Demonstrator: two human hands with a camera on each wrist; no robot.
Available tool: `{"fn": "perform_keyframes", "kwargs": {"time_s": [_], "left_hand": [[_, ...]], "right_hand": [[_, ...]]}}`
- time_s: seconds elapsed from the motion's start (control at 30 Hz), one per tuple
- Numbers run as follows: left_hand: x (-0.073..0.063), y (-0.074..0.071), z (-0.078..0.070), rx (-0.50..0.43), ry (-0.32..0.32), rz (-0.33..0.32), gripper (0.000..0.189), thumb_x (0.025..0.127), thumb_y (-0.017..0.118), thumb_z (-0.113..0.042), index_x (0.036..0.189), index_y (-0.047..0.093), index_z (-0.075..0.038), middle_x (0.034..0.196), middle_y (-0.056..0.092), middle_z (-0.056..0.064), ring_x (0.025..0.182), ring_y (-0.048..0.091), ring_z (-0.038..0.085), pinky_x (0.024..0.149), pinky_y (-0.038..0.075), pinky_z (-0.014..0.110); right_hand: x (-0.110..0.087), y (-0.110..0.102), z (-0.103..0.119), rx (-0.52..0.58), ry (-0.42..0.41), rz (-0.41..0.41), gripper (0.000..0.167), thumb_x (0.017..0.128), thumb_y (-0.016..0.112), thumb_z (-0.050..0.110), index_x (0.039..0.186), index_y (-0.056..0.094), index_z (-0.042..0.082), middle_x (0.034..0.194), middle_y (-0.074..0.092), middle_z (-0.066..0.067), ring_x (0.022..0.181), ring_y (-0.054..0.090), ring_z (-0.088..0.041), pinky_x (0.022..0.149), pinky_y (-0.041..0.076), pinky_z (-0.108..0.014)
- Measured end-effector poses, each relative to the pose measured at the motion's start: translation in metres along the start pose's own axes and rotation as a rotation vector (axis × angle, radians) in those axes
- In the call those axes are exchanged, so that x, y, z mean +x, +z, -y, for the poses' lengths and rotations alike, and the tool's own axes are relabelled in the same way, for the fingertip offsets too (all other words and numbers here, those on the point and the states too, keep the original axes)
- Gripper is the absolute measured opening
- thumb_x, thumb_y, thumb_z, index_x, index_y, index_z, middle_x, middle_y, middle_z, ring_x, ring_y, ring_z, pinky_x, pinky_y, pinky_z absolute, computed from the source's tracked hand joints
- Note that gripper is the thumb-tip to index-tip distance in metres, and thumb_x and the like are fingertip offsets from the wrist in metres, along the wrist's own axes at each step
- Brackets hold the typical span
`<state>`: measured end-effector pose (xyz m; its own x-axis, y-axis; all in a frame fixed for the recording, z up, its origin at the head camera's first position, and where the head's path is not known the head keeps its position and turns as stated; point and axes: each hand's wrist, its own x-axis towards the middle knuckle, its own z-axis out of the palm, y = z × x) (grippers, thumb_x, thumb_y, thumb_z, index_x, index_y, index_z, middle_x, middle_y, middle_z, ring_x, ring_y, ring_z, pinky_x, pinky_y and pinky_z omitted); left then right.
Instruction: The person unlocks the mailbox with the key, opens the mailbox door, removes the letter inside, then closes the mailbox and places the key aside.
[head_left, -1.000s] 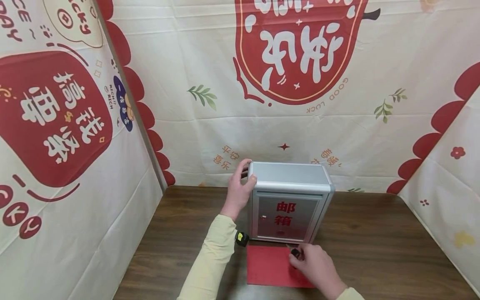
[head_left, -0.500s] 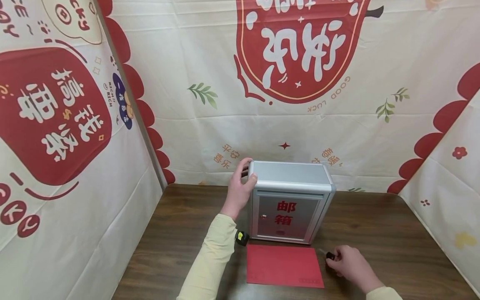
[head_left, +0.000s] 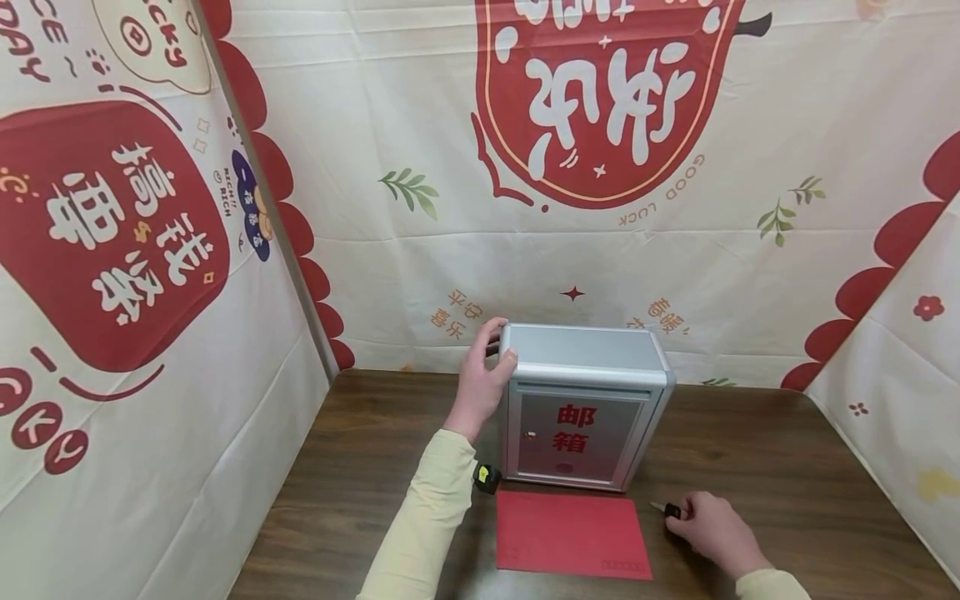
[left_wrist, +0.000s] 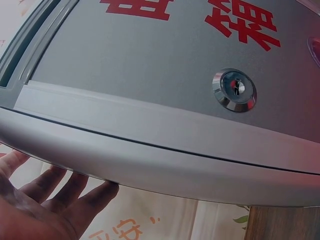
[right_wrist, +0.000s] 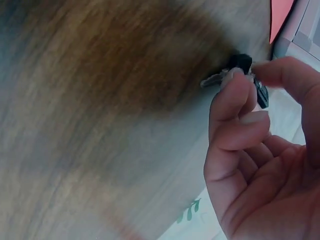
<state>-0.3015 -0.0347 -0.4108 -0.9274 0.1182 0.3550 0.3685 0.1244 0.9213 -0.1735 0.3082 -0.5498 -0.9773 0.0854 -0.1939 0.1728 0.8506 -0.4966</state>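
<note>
A silver-grey metal mailbox (head_left: 585, 417) with red characters and a keyhole lock (left_wrist: 235, 89) stands upright on the wooden table. My left hand (head_left: 482, 379) rests against its upper left side, thumb at the front corner; in the left wrist view the outstretched fingertips touch the side edge. To the right of the mailbox, low over the table, my right hand (head_left: 716, 529) pinches a key (head_left: 669, 509) between thumb and fingers. Its black head and metal blade show in the right wrist view, with a second black piece partly hidden behind the fingers.
A red envelope (head_left: 573, 537) lies flat in front of the mailbox. The brown wooden table (head_left: 360, 500) is enclosed by printed cloth walls (head_left: 645, 250) at the back and sides. A small black object with a yellow mark (head_left: 486, 478) is beside the left sleeve.
My right hand has moved right with the key, from over the envelope to beside it, uncovering the envelope's right part. The left hand has stayed on the mailbox.
</note>
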Motion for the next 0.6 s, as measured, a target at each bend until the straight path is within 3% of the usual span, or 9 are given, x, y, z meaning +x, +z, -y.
{"fn": "perform_keyframes", "kwargs": {"time_s": [0.17, 0.47, 0.6], "left_hand": [[-0.0007, -0.0005, -0.0002, -0.004, 0.004, 0.003, 0.044, 0.089, 0.053, -0.033, 0.133, 0.046, -0.032, 0.128, 0.052, 0.002, 0.114, 0.048, 0.023, 0.082, 0.049, 0.044], [-0.0016, -0.0005, -0.002, 0.005, 0.013, -0.004, 0.05, 0.088, 0.053, -0.032, 0.137, 0.045, -0.02, 0.126, 0.054, 0.002, 0.113, 0.049, 0.022, 0.082, 0.048, 0.043], [-0.0021, 0.0, -0.0021, 0.001, 0.006, -0.007, 0.049, 0.088, 0.053, -0.032, 0.136, 0.046, -0.023, 0.126, 0.054, 0.002, 0.113, 0.049, 0.022, 0.083, 0.048, 0.043]], "right_hand": [[0.0012, 0.0014, -0.0034, -0.027, 0.003, -0.009, 0.023, 0.076, 0.069, 0.021, 0.071, 0.049, 0.011, 0.062, 0.047, -0.001, 0.055, 0.047, -0.016, 0.049, 0.035, -0.031], [0.0028, 0.0021, -0.0044, -0.049, -0.015, -0.035, 0.021, 0.077, 0.07, 0.021, 0.078, 0.052, 0.01, 0.066, 0.047, 0.0, 0.059, 0.044, -0.016, 0.052, 0.034, -0.032], [0.0027, 0.0024, -0.0038, -0.049, -0.018, -0.034, 0.022, 0.076, 0.07, 0.021, 0.079, 0.052, 0.009, 0.067, 0.047, 0.0, 0.059, 0.044, -0.017, 0.052, 0.034, -0.032]]}}
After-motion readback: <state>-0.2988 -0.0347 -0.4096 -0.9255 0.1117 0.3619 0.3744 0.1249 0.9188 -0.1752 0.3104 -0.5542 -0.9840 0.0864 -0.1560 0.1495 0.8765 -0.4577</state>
